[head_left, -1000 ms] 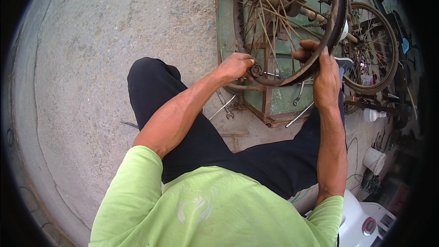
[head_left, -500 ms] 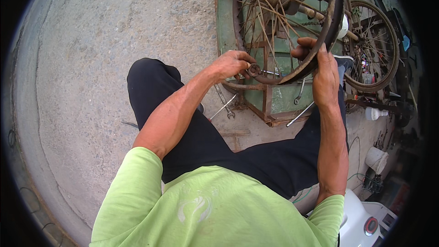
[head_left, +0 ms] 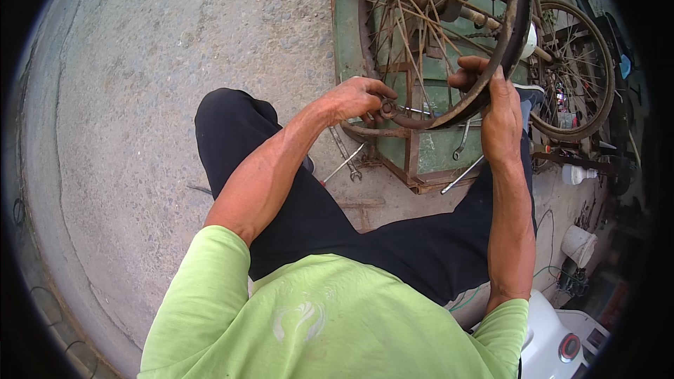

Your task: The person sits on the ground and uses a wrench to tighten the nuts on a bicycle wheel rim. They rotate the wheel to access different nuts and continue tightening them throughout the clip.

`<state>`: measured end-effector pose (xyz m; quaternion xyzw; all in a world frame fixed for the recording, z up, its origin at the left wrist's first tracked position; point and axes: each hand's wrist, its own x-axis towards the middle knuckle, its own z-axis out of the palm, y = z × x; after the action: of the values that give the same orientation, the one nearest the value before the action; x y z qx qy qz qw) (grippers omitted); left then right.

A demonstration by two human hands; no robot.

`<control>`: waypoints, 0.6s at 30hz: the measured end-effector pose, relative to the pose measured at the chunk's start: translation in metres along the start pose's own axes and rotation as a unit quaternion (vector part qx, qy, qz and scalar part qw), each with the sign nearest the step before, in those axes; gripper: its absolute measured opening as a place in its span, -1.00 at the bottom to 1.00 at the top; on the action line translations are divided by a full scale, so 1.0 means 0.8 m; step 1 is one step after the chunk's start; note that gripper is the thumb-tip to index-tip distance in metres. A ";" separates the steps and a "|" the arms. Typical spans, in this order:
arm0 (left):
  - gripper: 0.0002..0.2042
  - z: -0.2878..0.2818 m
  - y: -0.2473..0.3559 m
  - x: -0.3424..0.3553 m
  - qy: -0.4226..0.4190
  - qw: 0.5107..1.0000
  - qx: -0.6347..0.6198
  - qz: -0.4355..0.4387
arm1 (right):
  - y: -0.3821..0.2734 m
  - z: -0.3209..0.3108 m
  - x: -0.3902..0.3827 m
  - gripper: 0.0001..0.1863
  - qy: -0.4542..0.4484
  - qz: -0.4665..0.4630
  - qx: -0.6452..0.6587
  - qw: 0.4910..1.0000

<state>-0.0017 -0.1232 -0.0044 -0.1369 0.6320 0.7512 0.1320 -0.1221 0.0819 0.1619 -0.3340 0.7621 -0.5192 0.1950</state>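
Observation:
A rusty spoked bicycle wheel (head_left: 516, 10) stands tilted in front of me, its rim bare and worn. On the right side of the rim my right hand (head_left: 500, 116) is closed, thumb outside and fingers reaching in among the spokes. At the rim's lower left, my left hand (head_left: 358, 100) pinches a small round metal tool (head_left: 388, 108), notched like a spoke wrench, against the rim. Parts of the left fingertips are hidden behind the tool and rim. Behind the wheel is a green metal panel (head_left: 439, 154) with a rusty frame.
An open-ended wrench (head_left: 354, 174) and a thin metal rod (head_left: 345, 162) lie below my left hand. A ring wrench (head_left: 460, 142) rests against the green panel. Another spoked wheel (head_left: 607, 84) stands at the right, with a white bucket (head_left: 578, 245) lower down.
The round tool has tilted slightly at the rim as the left fingers shifted, with the index finger straighter. The right hand keeps its place on the rim.

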 end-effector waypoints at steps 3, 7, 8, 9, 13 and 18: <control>-0.48 0.001 -0.001 0.003 0.006 1.000 0.000 0.001 | 0.001 0.002 0.001 -0.34 0.004 -0.001 0.003 1.000; -0.47 0.003 -0.008 0.007 -0.008 1.000 0.003 0.014 | 0.000 0.000 0.001 -0.34 0.001 -0.001 0.000 1.000; -0.48 0.002 -0.012 0.009 -0.012 1.000 -0.001 0.020 | 0.001 0.001 0.001 -0.34 0.001 -0.002 0.002 1.000; -0.49 0.000 -0.015 0.011 -0.017 1.000 -0.004 0.025 | 0.001 0.001 0.002 -0.34 0.000 -0.003 0.003 1.000; -0.52 -0.001 -0.022 0.026 0.004 0.999 -0.042 0.028 | 0.008 -0.002 0.003 -0.34 -0.015 -0.004 -0.004 1.000; -0.53 0.007 -0.020 0.038 0.022 0.995 -0.094 0.000 | 0.002 0.003 0.001 -0.33 0.006 -0.002 0.006 1.000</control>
<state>-0.0241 -0.1138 -0.0297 -0.1651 0.5616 0.8040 0.1045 -0.1220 0.0803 0.1596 -0.3309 0.7593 -0.5263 0.1920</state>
